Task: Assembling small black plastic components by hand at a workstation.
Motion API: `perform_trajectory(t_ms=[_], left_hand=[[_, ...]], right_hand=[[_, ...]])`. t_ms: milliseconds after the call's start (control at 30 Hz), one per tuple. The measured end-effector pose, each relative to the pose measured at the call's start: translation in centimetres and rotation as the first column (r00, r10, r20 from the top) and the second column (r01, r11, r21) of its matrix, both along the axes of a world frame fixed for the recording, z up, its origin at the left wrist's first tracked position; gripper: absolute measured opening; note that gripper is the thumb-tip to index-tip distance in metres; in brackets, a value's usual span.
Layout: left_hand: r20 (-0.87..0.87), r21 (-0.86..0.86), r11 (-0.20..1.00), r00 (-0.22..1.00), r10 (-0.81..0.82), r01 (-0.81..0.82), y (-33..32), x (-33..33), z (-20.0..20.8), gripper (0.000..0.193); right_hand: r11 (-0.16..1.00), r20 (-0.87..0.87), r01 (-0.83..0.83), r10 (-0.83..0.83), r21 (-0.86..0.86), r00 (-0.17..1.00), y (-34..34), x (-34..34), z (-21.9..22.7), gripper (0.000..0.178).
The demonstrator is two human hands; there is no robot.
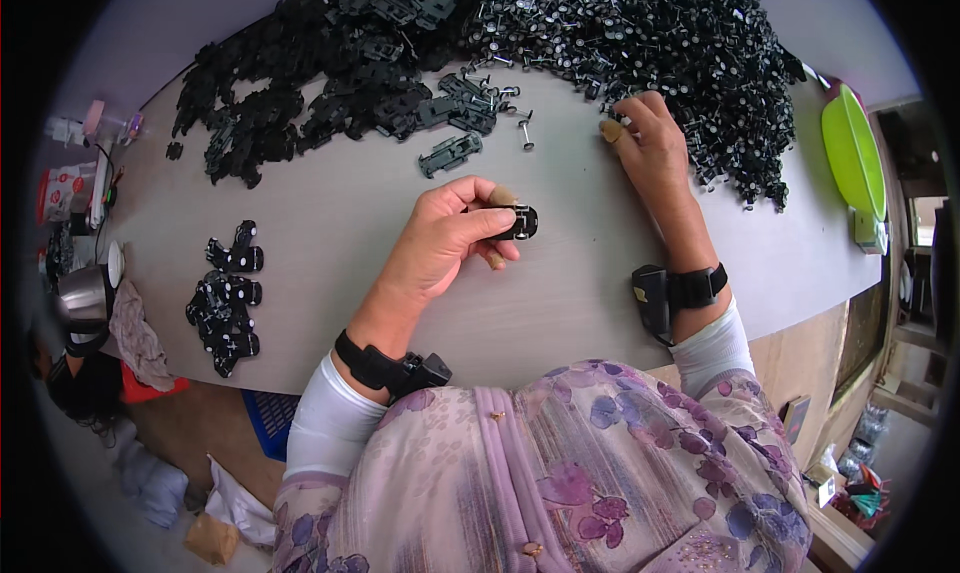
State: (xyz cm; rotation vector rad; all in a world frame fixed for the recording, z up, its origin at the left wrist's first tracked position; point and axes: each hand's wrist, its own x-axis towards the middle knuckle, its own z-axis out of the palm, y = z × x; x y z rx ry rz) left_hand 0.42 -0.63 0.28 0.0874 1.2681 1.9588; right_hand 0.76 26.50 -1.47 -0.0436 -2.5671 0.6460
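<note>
My left hand (pixel 455 231) is closed on a small black toy car body (pixel 520 223), held above the table with a silvery wheel axle visible across its end. At the near edge of a big heap of wheel axles (pixel 640 43), my right hand (pixel 652 143) has its thumb and fingers brought together; what is between them is too small to make out. Tan finger covers sit on some fingertips of both hands. Beyond my left hand lie a loose dark grey car chassis (pixel 450 155) and a single wheel axle (pixel 526 133).
A heap of black chassis parts (pixel 370 53) spreads over the far left of the table (pixel 380 203). Several black toy cars (pixel 225 308) are piled at the left. A lime green basin (pixel 852 153) stands at the right edge, and a metal kettle (pixel 82 298) at the left.
</note>
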Motion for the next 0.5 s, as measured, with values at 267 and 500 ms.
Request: perform_trajectory(t_ms=[267,500], left_hand=[[0.036,0.023,1.000,0.999,0.002,-0.003,-0.3,-0.7,-0.2,0.031],[0.040,0.043,0.998,0.999,-0.036,0.035,0.0,-0.6,-0.6,0.031]], right_hand=[[0.991,0.130,0.022,-0.005,-0.130,0.992,-1.0,-0.4,0.9,0.008],[0.994,0.108,0.024,-0.036,0.111,0.993,-0.3,-1.8,0.0,0.014]])
